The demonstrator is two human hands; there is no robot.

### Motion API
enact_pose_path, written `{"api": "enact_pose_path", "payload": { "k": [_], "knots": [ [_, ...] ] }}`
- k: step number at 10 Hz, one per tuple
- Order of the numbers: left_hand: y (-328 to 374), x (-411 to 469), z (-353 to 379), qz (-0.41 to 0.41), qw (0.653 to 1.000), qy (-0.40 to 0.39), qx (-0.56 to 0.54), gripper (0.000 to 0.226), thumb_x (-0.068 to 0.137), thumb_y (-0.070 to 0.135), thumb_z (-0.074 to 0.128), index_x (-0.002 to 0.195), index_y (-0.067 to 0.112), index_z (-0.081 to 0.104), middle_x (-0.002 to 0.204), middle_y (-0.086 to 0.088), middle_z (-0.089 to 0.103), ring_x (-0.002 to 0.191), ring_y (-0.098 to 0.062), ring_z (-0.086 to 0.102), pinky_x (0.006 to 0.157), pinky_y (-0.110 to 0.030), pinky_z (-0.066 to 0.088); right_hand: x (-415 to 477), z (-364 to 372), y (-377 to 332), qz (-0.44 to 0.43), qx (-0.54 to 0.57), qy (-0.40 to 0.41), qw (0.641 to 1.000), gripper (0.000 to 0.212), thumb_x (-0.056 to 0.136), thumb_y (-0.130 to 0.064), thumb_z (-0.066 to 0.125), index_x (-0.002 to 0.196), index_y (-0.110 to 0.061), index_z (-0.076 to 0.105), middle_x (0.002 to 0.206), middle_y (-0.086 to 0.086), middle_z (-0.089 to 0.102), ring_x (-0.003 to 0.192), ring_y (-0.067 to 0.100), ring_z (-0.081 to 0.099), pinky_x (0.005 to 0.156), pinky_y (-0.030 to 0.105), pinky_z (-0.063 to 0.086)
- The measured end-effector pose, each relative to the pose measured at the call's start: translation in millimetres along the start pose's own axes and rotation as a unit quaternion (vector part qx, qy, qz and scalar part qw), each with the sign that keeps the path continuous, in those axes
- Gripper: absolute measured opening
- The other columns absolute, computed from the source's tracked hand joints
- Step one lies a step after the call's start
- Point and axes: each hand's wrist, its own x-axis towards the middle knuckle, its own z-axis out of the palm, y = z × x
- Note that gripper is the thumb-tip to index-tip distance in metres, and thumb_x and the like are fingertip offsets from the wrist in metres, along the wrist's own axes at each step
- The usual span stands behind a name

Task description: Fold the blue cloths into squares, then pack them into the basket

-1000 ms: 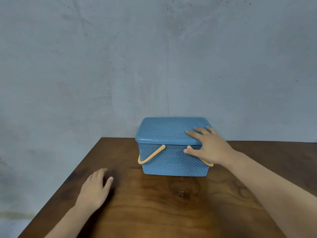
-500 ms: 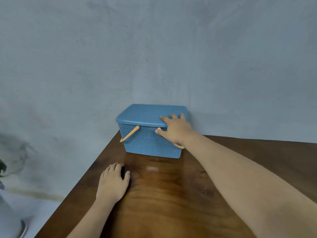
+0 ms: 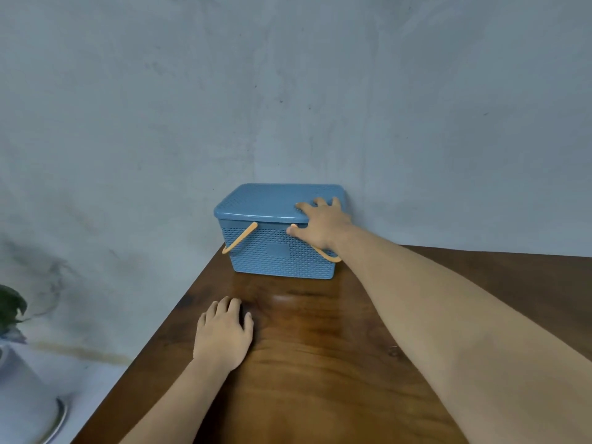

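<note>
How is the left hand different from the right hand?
The left hand lies flat on the wooden table, close by; the right hand reaches far to the blue basket. The left hand touches only wood; the right hand rests on the lid. Both are bare, palms down.

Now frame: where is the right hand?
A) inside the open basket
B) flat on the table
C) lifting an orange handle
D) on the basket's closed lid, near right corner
D: the right hand lies over the near right corner of the lid, fingers spread on top and thumb against the front wall of the basket; the lid is on.
</note>
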Motion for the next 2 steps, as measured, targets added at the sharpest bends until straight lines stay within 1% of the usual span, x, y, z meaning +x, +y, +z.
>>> {"api": "enact_pose_path", "payload": {
  "k": [1,2],
  "knots": [
    [20,-4,-27,0.023,0.997,-0.062,0.03,0.045,0.11,0.048,0.031,0.148,0.027,0.045,0.154,0.001,0.05,0.144,-0.027,0.045,0.113,-0.044,0.043,-19,-1,4,-0.03,-0.015,0.0,0.999,0.082,0.096,-0.078,0.044,0.164,-0.048,0.011,0.175,-0.003,0.009,0.159,0.037,0.002,0.121,0.068,0.024],
    [46,2,-52,0.086,0.995,-0.026,0.041,0.043,0.108,0.048,0.039,0.145,0.028,0.048,0.149,0.005,0.053,0.141,-0.022,0.047,0.112,-0.043,0.044,-38,-2,15,-0.075,-0.027,0.06,0.995,0.08,0.1,-0.069,0.045,0.166,-0.043,0.008,0.176,-0.004,0.004,0.162,0.031,-0.001,0.122,0.069,0.021]
  ]
}}
